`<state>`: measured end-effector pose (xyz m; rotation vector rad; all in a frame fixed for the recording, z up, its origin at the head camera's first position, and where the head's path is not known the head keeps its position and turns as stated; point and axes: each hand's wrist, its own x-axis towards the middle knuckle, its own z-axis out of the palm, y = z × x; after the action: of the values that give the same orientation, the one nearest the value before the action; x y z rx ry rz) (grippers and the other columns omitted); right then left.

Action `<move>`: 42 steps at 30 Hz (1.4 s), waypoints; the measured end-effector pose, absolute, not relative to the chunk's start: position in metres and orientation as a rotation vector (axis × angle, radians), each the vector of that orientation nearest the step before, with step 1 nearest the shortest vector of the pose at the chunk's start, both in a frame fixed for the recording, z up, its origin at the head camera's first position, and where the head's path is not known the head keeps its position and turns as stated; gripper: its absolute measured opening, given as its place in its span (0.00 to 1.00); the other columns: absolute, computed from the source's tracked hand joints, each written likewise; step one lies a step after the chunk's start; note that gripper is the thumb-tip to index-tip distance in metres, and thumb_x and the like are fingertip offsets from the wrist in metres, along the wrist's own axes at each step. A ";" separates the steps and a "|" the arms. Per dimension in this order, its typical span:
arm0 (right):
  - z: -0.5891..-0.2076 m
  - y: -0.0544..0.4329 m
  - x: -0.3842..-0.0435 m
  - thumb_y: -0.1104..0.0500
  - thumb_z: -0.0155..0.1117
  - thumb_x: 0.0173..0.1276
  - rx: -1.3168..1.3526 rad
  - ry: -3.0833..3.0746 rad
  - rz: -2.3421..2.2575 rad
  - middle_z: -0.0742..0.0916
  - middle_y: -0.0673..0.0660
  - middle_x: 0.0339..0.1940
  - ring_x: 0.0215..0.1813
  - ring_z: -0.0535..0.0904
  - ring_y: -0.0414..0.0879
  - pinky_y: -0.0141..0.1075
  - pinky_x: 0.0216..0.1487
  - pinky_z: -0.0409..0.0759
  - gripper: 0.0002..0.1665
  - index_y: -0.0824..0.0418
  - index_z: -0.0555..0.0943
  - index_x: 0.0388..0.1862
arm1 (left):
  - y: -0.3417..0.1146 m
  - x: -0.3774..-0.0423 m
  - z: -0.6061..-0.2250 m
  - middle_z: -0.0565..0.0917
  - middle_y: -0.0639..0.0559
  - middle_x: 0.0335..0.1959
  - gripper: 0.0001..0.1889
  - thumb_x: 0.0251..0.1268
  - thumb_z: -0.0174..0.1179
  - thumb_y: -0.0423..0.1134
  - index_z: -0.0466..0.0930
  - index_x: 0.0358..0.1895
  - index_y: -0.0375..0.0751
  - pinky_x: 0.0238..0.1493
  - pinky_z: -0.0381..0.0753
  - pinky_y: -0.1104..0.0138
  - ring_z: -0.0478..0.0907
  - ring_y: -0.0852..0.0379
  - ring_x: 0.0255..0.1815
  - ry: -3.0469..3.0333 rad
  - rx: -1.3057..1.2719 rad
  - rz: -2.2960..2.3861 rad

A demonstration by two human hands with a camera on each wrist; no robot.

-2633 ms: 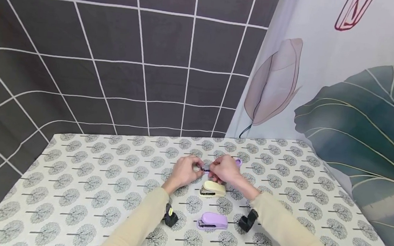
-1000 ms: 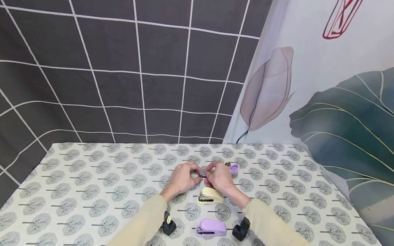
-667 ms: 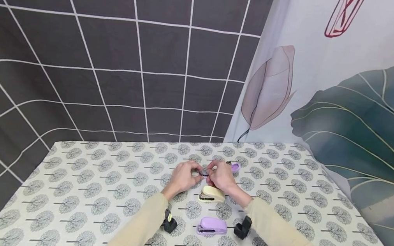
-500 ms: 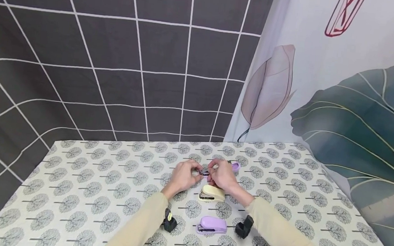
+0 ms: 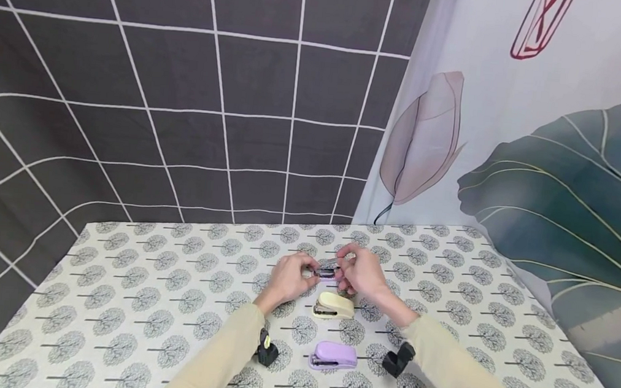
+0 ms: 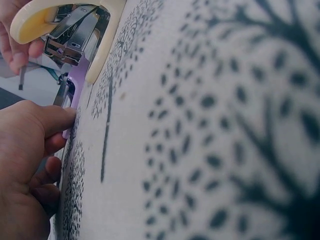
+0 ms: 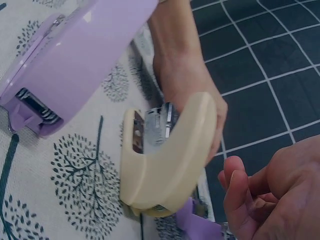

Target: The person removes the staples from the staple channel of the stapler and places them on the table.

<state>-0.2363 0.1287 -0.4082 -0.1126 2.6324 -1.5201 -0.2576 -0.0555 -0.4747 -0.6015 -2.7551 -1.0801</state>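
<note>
At the far side of the table, my left hand (image 5: 291, 278) pinches the front end of an opened purple stapler (image 5: 327, 279). In the left wrist view, the thumb (image 6: 60, 119) presses against the stapler's purple base (image 6: 77, 82), which has metal parts on it. My right hand (image 5: 361, 272) is raised just right of that stapler, fingers curled. At its fingertips in the left wrist view is a small thin grey strip (image 6: 21, 77), too small to identify. The right wrist view shows the hand (image 7: 280, 190) apart from the stapler; its strip is hidden there.
A cream stapler (image 5: 334, 305) stands just in front of the hands. Nearer me sits a second purple stapler (image 5: 333, 355). The tablecloth (image 5: 166, 323) has a tree print. Behind the table hangs a dark gridded curtain (image 5: 254, 140).
My right hand has lifted and shifted right, away from the opened stapler, uncovering its metal part. It now covers the purple loop seen behind it before. My left hand keeps its hold.
</note>
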 end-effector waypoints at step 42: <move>-0.394 0.225 -0.243 0.68 0.53 0.76 -0.015 2.576 -1.696 0.86 0.63 0.29 0.22 0.81 0.45 0.37 0.20 0.80 0.14 0.73 0.71 0.57 | -0.055 -0.255 -0.473 0.84 0.58 0.41 0.12 0.55 0.73 0.39 0.86 0.44 0.48 0.42 0.76 0.61 0.78 0.58 0.36 -2.794 -0.581 -1.073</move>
<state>-0.2426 0.2252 -0.3939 -0.0149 2.5756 -1.6959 -0.2555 -0.0553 -0.4731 -0.5811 -2.7938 -1.0729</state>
